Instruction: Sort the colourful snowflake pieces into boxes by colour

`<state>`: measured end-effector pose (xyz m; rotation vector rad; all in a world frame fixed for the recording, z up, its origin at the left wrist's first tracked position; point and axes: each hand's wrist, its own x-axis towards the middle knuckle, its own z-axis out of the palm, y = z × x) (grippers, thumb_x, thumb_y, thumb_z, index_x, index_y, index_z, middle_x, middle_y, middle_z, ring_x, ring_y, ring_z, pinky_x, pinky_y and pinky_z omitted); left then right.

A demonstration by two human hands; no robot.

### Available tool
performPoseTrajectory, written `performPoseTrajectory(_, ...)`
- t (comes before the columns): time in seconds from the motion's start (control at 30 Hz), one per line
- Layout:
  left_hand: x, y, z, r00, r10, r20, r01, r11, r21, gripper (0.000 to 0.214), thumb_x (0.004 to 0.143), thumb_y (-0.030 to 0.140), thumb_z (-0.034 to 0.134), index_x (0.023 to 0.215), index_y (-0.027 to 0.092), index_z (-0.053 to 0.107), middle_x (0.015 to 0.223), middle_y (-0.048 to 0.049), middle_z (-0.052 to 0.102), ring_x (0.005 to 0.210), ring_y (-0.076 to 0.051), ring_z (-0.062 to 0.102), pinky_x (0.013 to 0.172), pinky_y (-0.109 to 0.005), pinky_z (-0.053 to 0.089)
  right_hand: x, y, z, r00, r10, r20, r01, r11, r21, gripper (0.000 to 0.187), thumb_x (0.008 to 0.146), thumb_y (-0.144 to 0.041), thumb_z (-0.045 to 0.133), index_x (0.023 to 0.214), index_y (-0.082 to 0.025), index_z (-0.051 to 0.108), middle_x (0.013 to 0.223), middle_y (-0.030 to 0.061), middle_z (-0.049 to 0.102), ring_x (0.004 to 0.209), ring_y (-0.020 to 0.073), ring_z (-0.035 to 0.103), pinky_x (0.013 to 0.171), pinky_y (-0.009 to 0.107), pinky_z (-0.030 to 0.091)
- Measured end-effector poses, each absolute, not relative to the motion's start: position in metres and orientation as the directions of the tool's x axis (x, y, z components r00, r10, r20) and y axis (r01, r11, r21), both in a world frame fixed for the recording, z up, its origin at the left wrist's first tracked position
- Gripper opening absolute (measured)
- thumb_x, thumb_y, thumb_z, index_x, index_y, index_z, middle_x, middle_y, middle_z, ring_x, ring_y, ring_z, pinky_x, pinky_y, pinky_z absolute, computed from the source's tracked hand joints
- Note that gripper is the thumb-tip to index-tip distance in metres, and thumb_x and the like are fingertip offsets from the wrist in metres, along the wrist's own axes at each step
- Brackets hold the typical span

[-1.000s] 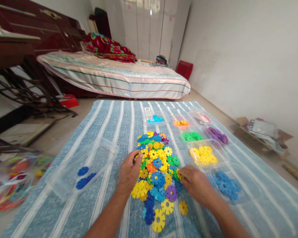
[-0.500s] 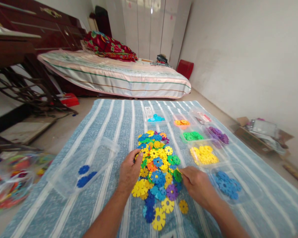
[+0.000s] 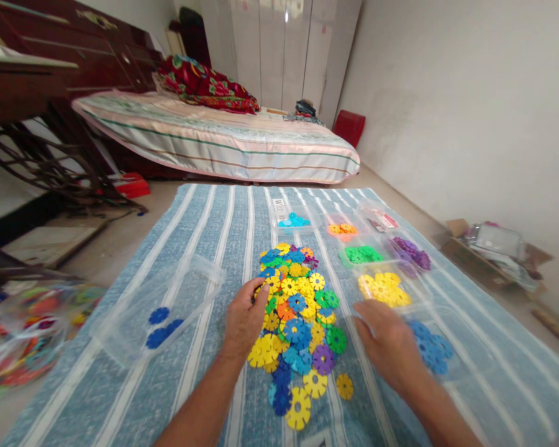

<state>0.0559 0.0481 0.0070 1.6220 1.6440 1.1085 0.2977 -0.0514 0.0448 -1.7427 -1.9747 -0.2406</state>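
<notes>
A heap of flat, flower-shaped plastic discs (image 3: pixel 298 310) in yellow, blue, green, purple and orange lies on a blue striped mat (image 3: pixel 214 223). My left hand (image 3: pixel 243 320) rests on the heap's left edge, fingers stretched over the discs. My right hand (image 3: pixel 389 344) hovers to the right of the heap, between a clear tray of yellow discs (image 3: pixel 384 288) and a clear tray of blue discs (image 3: pixel 433 354). Its fingers are curled under, and what they hold is hidden. A green disc (image 3: pixel 336 339) lies just left of it.
Small clear trays hold green (image 3: pixel 361 254), purple (image 3: pixel 410 251), orange (image 3: pixel 341 228) and cyan (image 3: pixel 292 220) discs. A large clear tub (image 3: pixel 200 273) with dark blue discs sits left. A bag of toys (image 3: pixel 23 335), a bed (image 3: pixel 223 136) and a cardboard box (image 3: pixel 489 248) surround the mat.
My right hand has left the heap's right edge and moved right, toward the yellow and blue trays. The left hand has stayed on the heap.
</notes>
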Motion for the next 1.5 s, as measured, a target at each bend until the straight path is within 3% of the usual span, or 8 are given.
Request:
performPoseTrajectory(0.13,0.056,0.048,0.006,-0.098,0.985,0.142,0.499,-0.075,0.863,0.036,0.080,0.045,0.045,0.102,0.022,0.062,0.102,-0.0019,0.068,0.093,-0.019,0.062,0.085,-0.031,0.047,0.273,-0.064,0.036,-0.136,0.980,0.145,0.950,0.171,-0.260,0.019,0.082,-0.013,0.048,0.095,-0.018,0.062,0.103,0.0088,0.061,0.104,0.0219,0.051,0.092,0.036,0.043)
performPoseTrajectory(0.37,0.055,0.050,0.005,-0.096,0.984,0.151,0.513,-0.081,0.855,0.036,0.081,0.045,0.044,0.101,0.021,0.062,0.103,-0.0026,0.067,0.095,-0.020,0.061,0.087,-0.032,0.046,0.265,-0.061,0.041,-0.092,0.993,-0.070,0.961,0.070,-0.267,0.020,0.081,-0.015,0.050,0.097,-0.015,0.062,0.108,0.0107,0.058,0.109,0.0252,0.047,0.095,0.038,0.039)
performPoseTrajectory(0.63,0.055,0.049,0.007,-0.105,0.982,0.158,0.516,-0.082,0.853,0.035,0.081,0.043,0.045,0.101,0.021,0.062,0.102,-0.0025,0.067,0.094,-0.019,0.061,0.087,-0.031,0.046,0.268,-0.059,0.043,-0.175,0.980,-0.099,0.962,0.148,-0.230,0.015,0.082,-0.015,0.049,0.090,-0.016,0.061,0.102,0.0096,0.058,0.107,0.0240,0.047,0.094,0.035,0.037)
performPoseTrajectory(0.9,0.055,0.049,0.005,-0.097,0.984,0.149,0.498,-0.081,0.863,0.035,0.081,0.044,0.044,0.101,0.021,0.061,0.101,-0.0027,0.067,0.093,-0.019,0.061,0.087,-0.032,0.045,0.280,-0.051,0.052,-0.240,0.970,-0.027,0.963,0.235,-0.135,0.026,0.086,-0.008,0.037,0.077,-0.017,0.060,0.080,0.0052,0.061,0.078,0.0151,0.054,0.071,0.024,0.037)
performPoseTrajectory(1.03,0.055,0.049,0.004,-0.094,0.983,0.158,0.504,-0.090,0.859,0.035,0.081,0.044,0.044,0.101,0.021,0.061,0.102,-0.0026,0.066,0.095,-0.019,0.061,0.089,-0.031,0.045,0.297,-0.021,0.078,-0.218,0.967,0.130,0.975,0.223,-0.022,0.026,0.087,-0.013,0.039,0.073,-0.017,0.061,0.074,0.0042,0.060,0.070,0.0136,0.053,0.065,0.023,0.035)
performPoseTrajectory(1.2,0.055,0.049,0.005,-0.087,0.984,0.153,0.508,-0.088,0.857,0.034,0.081,0.044,0.044,0.101,0.022,0.061,0.104,-0.0025,0.066,0.096,-0.019,0.060,0.089,-0.032,0.045,0.309,0.008,0.103,0.096,0.866,0.491,0.992,-0.123,0.022,0.026,0.089,-0.028,0.041,0.096,-0.014,0.062,0.089,0.0098,0.063,0.085,0.0208,0.055,0.074,0.029,0.037)
performPoseTrajectory(1.4,0.055,0.048,0.006,-0.093,0.983,0.157,0.513,-0.088,0.854,0.034,0.081,0.044,0.044,0.100,0.022,0.061,0.104,-0.0019,0.066,0.096,-0.018,0.060,0.089,-0.031,0.044,0.274,-0.007,0.073,0.016,0.991,0.130,0.999,-0.009,-0.053,0.021,0.088,-0.028,0.043,0.085,-0.020,0.062,0.088,0.0060,0.063,0.085,0.0186,0.056,0.071,0.026,0.038)
performPoseTrajectory(1.5,0.055,0.047,0.006,-0.089,0.984,0.156,0.515,-0.089,0.853,0.033,0.081,0.044,0.044,0.101,0.023,0.061,0.104,-0.0015,0.066,0.096,-0.018,0.060,0.090,-0.031,0.044,0.263,-0.011,0.053,0.004,0.998,0.056,0.996,0.001,-0.088,0.017,0.086,-0.027,0.047,0.087,-0.018,0.061,0.092,0.0079,0.062,0.092,0.0205,0.055,0.077,0.028,0.039)
